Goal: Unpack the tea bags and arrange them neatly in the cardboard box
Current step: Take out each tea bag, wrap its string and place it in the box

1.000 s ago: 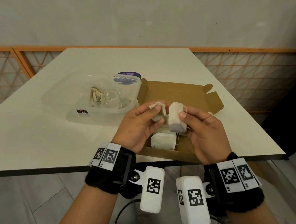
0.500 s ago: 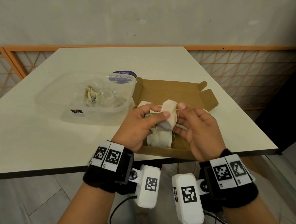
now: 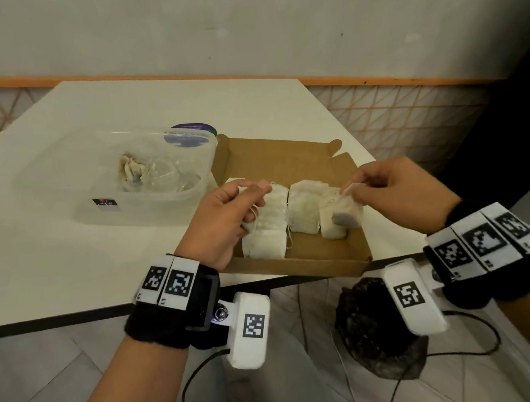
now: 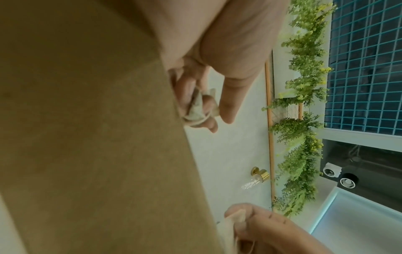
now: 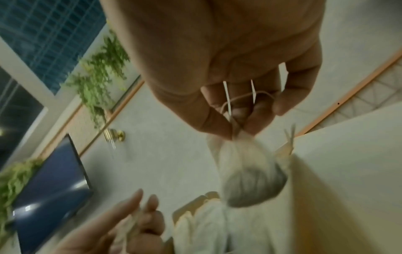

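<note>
White table; container sticker unreadable.

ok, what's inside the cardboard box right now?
Cardboard box holds several tea bags side by side. The right hand dangles another over them. The left hand covers the left end.

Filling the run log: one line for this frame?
left hand: grips crumpled wrapper | right hand: pinches tea bag over cardboard box | phase: placing
</note>
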Tool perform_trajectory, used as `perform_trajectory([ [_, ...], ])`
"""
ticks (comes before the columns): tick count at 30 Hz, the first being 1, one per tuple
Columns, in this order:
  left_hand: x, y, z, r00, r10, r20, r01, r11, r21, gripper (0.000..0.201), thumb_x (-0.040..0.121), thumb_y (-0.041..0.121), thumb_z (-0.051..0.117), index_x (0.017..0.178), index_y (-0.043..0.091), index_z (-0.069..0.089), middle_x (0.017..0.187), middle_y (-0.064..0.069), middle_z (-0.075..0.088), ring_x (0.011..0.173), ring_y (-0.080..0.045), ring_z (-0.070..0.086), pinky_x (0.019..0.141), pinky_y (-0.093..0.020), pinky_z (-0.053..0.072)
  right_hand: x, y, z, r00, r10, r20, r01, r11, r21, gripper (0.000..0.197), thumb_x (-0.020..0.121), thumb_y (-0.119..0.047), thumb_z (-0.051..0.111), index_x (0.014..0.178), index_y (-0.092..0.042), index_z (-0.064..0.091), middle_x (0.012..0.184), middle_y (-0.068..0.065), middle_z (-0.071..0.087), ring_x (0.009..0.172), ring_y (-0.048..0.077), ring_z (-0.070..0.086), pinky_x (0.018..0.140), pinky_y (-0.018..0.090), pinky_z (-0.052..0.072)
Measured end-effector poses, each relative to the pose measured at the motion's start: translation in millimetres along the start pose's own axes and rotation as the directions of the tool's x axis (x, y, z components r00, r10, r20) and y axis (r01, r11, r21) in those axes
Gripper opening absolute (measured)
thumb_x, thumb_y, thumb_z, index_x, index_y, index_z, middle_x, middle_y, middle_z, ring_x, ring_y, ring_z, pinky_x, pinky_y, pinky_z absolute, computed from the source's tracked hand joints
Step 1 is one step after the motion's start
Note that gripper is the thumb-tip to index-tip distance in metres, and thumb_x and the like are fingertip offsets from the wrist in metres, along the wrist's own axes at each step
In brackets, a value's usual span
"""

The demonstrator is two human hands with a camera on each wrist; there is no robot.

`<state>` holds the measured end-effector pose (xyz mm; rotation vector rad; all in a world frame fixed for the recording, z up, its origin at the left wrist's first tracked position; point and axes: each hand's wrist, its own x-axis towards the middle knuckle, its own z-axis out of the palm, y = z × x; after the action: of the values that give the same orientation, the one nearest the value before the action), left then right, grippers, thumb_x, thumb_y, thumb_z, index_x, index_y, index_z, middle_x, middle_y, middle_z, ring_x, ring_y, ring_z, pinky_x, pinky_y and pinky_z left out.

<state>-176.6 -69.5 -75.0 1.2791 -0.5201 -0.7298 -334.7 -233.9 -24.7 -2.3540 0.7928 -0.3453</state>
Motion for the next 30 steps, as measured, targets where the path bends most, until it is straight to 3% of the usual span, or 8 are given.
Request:
perform_trajectory([
  [2,1,0,-1,1.000,-0.016,-0.007,0.016,0.998,-0.055,0.010,0.089,0.021,0.061,0.082,0.015,0.065,0.066,0.006,0.054,0.048,-0.002,0.038,0.038,-0.011,0.026,3,0,-11,0.996,0.035,0.085,-0.030,0.998,-0.063,0.010,0.085,-0.016,0.060,0.088,-0.015,0.070,0.087,0.005,0.071,0.086,0.016,0.064,0.091,0.038,0.050],
  [6,2,1,-3,0.999,-0.047,-0.008,0.045,0.987,-0.157,0.014,0.091,0.022,0.059,0.080,0.016,0.064,0.068,0.005,0.053,0.047,0.000,0.039,0.039,-0.010,0.025,5,-14,-26,0.957,0.048,0.285,-0.022,0.996,-0.092,0.012,0.084,-0.019,0.064,0.085,-0.025,0.074,0.083,-0.009,0.070,0.073,-0.003,0.059,0.073,0.015,0.043],
  [8,2,2,-4,0.998,-0.057,-0.003,0.056,0.978,-0.200,0.015,0.091,0.022,0.058,0.079,0.016,0.064,0.068,0.006,0.053,0.048,0.000,0.039,0.039,-0.011,0.024,9,-20,-23,0.940,0.037,0.339,0.026,0.984,-0.178,0.013,0.083,-0.019,0.065,0.086,-0.029,0.074,0.089,-0.013,0.069,0.082,-0.002,0.059,0.079,0.017,0.042],
  [12,2,3,-7,0.997,-0.075,0.022,0.078,0.956,-0.284,0.016,0.092,0.021,0.055,0.080,0.015,0.062,0.066,0.006,0.053,0.048,0.000,0.040,0.041,-0.013,0.021,21,-15,-1,0.956,0.066,0.285,0.054,0.918,-0.394,0.011,0.080,-0.016,0.069,0.085,-0.026,0.068,0.075,-0.011,0.061,0.072,0.004,0.052,0.063,0.017,0.038],
  [17,3,4,-10,0.994,-0.092,0.059,0.107,0.922,-0.373,0.017,0.094,0.021,0.051,0.082,0.014,0.060,0.065,0.005,0.053,0.045,0.000,0.043,0.038,-0.012,0.024,31,-8,7,0.977,0.038,0.209,0.045,0.925,-0.378,0.010,0.079,-0.017,0.070,0.082,-0.025,0.066,0.074,-0.009,0.060,0.070,0.001,0.050,0.060,0.017,0.035],
  [24,5,3,-10,0.995,-0.090,0.052,0.103,0.920,-0.377,0.017,0.095,0.022,0.051,0.083,0.014,0.060,0.066,0.005,0.053,0.045,-0.001,0.042,0.037,-0.011,0.026,37,4,16,0.984,-0.029,0.177,0.100,0.909,-0.406,0.013,0.077,-0.017,0.071,0.089,-0.021,0.067,0.086,-0.002,0.063,0.079,0.011,0.054,0.065,0.017,0.040],
  [27,4,2,-10,0.994,-0.091,0.058,0.106,0.921,-0.376,0.017,0.095,0.023,0.050,0.083,0.014,0.060,0.066,0.005,0.053,0.045,-0.001,0.043,0.037,-0.012,0.026,30,1,13,0.984,-0.148,0.095,0.175,0.893,-0.414,0.019,0.078,-0.015,0.070,0.092,-0.020,0.059,0.085,-0.006,0.053,0.073,0.006,0.046,0.062,0.012,0.032],
  [30,5,3,-10,0.994,-0.090,0.066,0.108,0.920,-0.376,0.018,0.095,0.026,0.050,0.084,0.015,0.060,0.065,0.006,0.053,0.045,-0.001,0.044,0.038,-0.011,0.026,12,-5,13,0.950,-0.275,0.146,0.311,0.849,-0.427,0.014,0.080,-0.015,0.062,0.087,-0.025,0.057,0.085,-0.011,0.052,0.075,0.003,0.046,0.071,0.021,0.038],
])
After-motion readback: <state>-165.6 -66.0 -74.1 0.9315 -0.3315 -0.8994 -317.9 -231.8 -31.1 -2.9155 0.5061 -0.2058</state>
